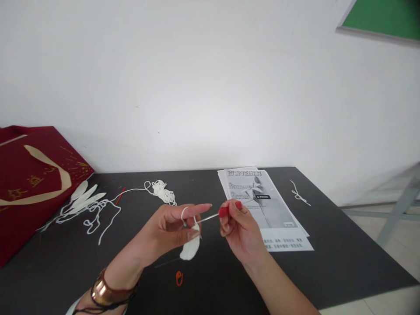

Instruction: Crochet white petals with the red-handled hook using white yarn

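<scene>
My left hand (170, 227) pinches a small white crocheted piece (190, 248) between thumb and fingers, above the dark table. White yarn (183, 214) loops around its outstretched index finger. A thin wire (167, 263) sticks out from the lower end of the piece. In my right hand (241, 227) is a crochet hook (210, 217) with a red handle, its metal shaft pointing left and its tip at the top of the crocheted piece. Whether a loop sits on the hook's tip is too small to tell.
An orange stitch marker (179, 278) lies on the black table (210, 293). Behind the hands is a white yarn bundle (163, 192). White petal-shaped pieces (85, 199) lie by a dark red bag (29, 188) at left. Printed sheets (278, 210) and a yarn scrap (299, 194) lie right.
</scene>
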{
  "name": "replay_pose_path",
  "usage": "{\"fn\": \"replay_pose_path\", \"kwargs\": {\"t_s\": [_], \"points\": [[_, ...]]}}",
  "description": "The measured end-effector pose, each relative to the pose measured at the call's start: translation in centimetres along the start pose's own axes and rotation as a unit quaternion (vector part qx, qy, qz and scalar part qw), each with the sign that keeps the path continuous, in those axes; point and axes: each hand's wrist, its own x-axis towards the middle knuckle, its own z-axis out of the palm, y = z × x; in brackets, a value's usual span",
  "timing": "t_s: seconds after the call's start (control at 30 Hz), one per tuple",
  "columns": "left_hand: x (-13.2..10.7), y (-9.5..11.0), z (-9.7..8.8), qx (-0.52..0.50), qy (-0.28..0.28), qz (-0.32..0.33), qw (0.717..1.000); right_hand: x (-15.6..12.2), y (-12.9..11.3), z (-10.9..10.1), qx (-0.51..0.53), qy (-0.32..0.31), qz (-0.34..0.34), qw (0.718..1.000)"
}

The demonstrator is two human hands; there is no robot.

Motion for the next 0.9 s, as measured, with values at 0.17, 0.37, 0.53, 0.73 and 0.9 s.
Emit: {"fn": "replay_pose_path", "kwargs": {"t_s": [0.17,0.37,0.53,0.73,0.9], "points": [[0.5,-1.0,1.0,0.039,0.047,0.041,0.997,0.0,1.3,0.4,0.019,0.021,0.033,0.999],[0.9,-2.2,0.8,-0.103,0.001,-0.022,0.994,0.1,1.6,0.4,0.027,0.02,0.042,0.999],[1.5,-2.3,-0.3,-0.181,-0.108,-0.029,0.977,0.6,1.7,-0.3,0.065,-0.032,0.1,0.992],[2.1,-2.2,-1.6,-0.015,-0.161,-0.019,0.987,0.8,1.9,-0.9,0.074,-0.111,0.144,0.981],[2.0,-0.9,-2.5,0.165,-0.179,0.014,0.97,1.0,1.8,-1.2,0.072,-0.127,0.155,0.977]]}}
